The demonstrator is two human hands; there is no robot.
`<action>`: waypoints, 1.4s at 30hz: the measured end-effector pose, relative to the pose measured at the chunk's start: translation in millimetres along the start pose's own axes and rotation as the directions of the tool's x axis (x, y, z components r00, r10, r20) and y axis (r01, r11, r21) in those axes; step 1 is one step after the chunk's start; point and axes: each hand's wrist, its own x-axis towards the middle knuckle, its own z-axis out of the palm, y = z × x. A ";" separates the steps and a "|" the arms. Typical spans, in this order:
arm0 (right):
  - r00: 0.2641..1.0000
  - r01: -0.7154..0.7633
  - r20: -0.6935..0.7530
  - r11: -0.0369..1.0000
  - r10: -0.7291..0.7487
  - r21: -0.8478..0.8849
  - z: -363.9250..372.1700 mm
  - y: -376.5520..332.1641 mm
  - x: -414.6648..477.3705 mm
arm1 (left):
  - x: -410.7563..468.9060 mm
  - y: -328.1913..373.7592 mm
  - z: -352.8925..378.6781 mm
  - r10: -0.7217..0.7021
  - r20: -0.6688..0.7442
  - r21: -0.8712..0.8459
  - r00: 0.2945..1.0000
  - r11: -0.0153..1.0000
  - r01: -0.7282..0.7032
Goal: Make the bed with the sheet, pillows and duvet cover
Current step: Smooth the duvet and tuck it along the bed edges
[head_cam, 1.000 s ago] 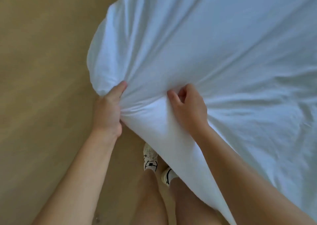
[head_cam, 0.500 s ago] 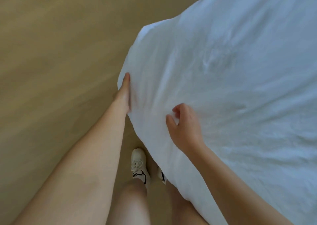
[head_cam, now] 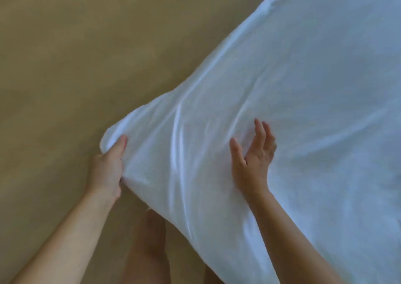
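Right of your left hand [head_cam: 107,166], clamped on a corner of the sheet [head_cam: 303,110], your right hand [head_cam: 252,160] spreads open; sheet-fitting seems underway, so tuck that corner next.

**Tan floor, blurred and bare of detail**

The floor [head_cam: 76,56] fills the whole left side and the upper left of the head view, a flat surface of tan shading to olive. It is blurred, so whether it is carpet, wood or vinyl cannot be told. Faint paler and darker bands cross it on a slant, rising from lower left toward upper right. It looks lighter along the lower left and dimmer toward the top edge. A narrow strip of the same floor shows at the bottom centre
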 end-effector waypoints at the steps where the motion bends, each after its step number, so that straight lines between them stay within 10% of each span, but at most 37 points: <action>1: 0.995 -0.065 0.066 0.992 0.072 -0.104 7.1 6.6 2.0 | 24.7 -9.1 12.6 -0.053 -0.117 0.089 0.992 0.994 0.064; 6: 0.980 0.001 0.190 0.947 0.063 -0.321 34.7 24.0 -0.9 | 109.4 -47.2 83.5 -0.397 -0.095 0.194 0.913 0.892 0.409; 11: 0.967 0.030 0.245 0.931 0.064 -0.365 51.1 16.2 -8.4 | 132.2 -4.3 105.0 0.058 0.137 0.517 0.989 0.847 -0.122; 18: 0.974 -0.079 0.192 0.975 0.119 -0.206 69.0 -12.2 -0.3 | 68.5 43.7 134.0 -0.002 0.589 0.619 0.808 0.644 -0.449; 23: 0.997 0.067 -0.015 0.989 -0.069 -0.129 74.0 -40.9 0.9 | 82.1 112.5 76.8 -0.216 0.813 0.405 0.541 0.876 -0.260; 26: 0.985 0.070 0.167 0.971 -0.032 -0.230 79.2 -27.2 -5.6 | 117.6 89.8 96.5 -0.271 0.590 0.574 0.760 0.803 -0.159; 28: 0.963 0.103 0.271 0.939 -0.011 -0.329 78.0 -7.1 -10.5 | 125.3 53.3 132.2 -0.049 0.398 0.792 0.916 0.522 -0.316; 30: 0.952 0.179 0.297 0.919 -0.072 -0.351 69.7 7.8 -11.6 | 124.4 26.0 162.2 0.151 0.363 0.899 0.920 0.205 -0.388; 38: 0.995 -0.090 0.020 0.941 0.102 -0.325 23.1 45.4 2.3 | 77.2 59.1 246.2 0.187 0.559 0.578 0.808 0.610 -0.541; 42: 0.980 -0.195 0.000 0.952 0.201 -0.234 14.2 44.6 25.7 | 50.6 76.2 284.4 0.297 0.588 0.574 0.752 0.502 -0.647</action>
